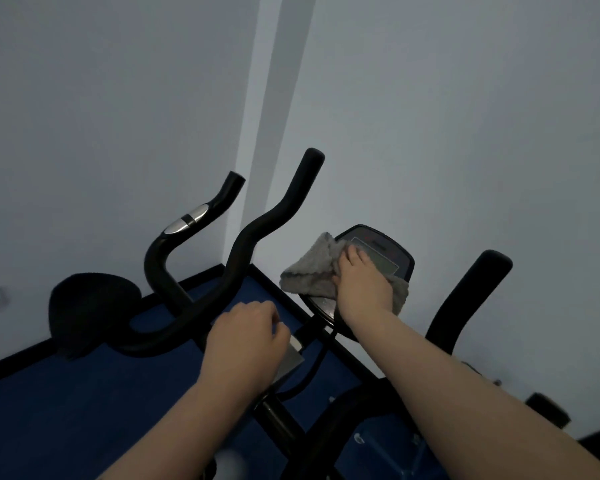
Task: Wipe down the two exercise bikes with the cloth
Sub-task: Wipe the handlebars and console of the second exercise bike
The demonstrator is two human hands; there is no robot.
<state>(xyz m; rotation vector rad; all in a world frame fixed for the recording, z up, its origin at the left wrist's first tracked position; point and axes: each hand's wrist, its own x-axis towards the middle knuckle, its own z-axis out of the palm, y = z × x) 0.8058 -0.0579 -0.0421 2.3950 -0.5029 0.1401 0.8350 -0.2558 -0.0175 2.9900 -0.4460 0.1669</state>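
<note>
The cloth (pixel 310 268) lies on the console (pixel 381 252), under the right hand (pixel 362 289), which presses flat on it. Left of the console rise two handlebars (pixel 257 233), with the left hand (pixel 246 341) curled just below them, near the stem, and a third handlebar (pixel 471 292) rises to the console's right. A seat (pixel 90 306) sits far left, before the wall (pixel 118 98), over the floor mat (pixel 84 410).

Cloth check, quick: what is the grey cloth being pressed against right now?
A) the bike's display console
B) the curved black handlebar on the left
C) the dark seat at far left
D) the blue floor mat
A: the right hand presses the grey cloth flat onto the display console, while the left hand holds no cloth.
</note>
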